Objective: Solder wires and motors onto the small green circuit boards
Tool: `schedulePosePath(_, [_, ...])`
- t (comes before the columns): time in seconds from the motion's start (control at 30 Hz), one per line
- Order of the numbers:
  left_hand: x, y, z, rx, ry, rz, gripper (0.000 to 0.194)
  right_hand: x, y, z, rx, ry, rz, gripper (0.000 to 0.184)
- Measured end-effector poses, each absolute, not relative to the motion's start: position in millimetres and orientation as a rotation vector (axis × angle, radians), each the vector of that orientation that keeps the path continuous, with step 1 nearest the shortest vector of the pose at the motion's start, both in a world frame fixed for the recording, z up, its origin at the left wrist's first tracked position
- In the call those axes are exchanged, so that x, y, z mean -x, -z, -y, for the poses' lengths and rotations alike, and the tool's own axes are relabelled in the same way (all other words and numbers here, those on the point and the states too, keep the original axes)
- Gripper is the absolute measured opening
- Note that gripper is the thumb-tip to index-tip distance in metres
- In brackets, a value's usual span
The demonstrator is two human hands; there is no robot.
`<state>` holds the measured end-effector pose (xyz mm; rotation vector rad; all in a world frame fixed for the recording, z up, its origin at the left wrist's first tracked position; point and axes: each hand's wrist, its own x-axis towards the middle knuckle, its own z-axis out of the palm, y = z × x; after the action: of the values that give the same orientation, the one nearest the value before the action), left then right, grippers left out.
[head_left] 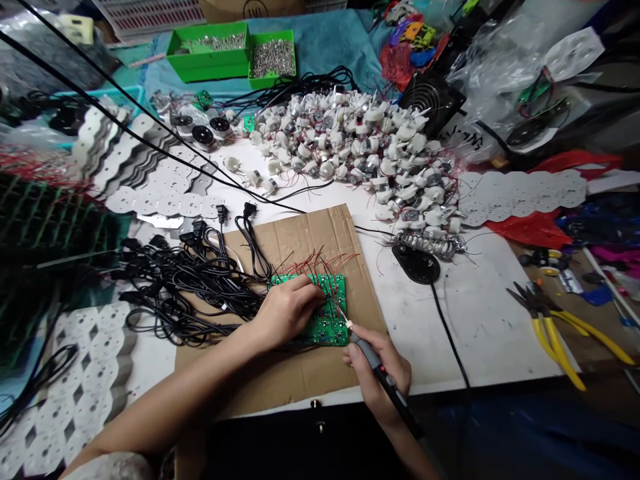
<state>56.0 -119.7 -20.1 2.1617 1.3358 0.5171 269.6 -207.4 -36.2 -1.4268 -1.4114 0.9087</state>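
A green circuit board panel (327,330) lies on a sheet of brown cardboard (320,227), with thin red and black wires (313,262) sticking up along its far side. Over the board's left part is my left hand (287,310), its fingers pinched together at the board's middle; what they grip is hidden. My right hand (387,367) is closed around a soldering iron (373,358) with a grey and black handle. The iron's tip points up and left over the board's right part, close to the wires. Whether it touches the board I cannot tell.
Black power cords (195,287) lie piled left of the board. Behind are a heap of white motor-like parts (350,140) and green bins (210,53). At right stand a soldering iron rest (420,257) and yellow-handled pliers (550,330). Grey-white scalloped plates (85,373) are stacked at left.
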Motion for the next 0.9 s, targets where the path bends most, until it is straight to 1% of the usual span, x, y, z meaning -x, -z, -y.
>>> schedulePosePath(0.2, [-56.3, 22.0, 120.2, -2.177, -0.537, -1.341, 0.018, -270.9, 36.6, 206.3, 1.443, -0.894, 1.45, 0.022])
schedulePosePath(0.6, [-56.4, 21.0, 119.6, -2.144, -0.535, -1.33, 0.017, -267.2, 36.0, 205.8, 1.449, -0.865, 1.448, 0.019])
schedulePosePath(0.9, [-57.0, 20.3, 119.2, -2.151, -0.537, -1.337, 0.016, -276.3, 37.8, 215.2, 1.379, -0.843, 1.415, 0.022])
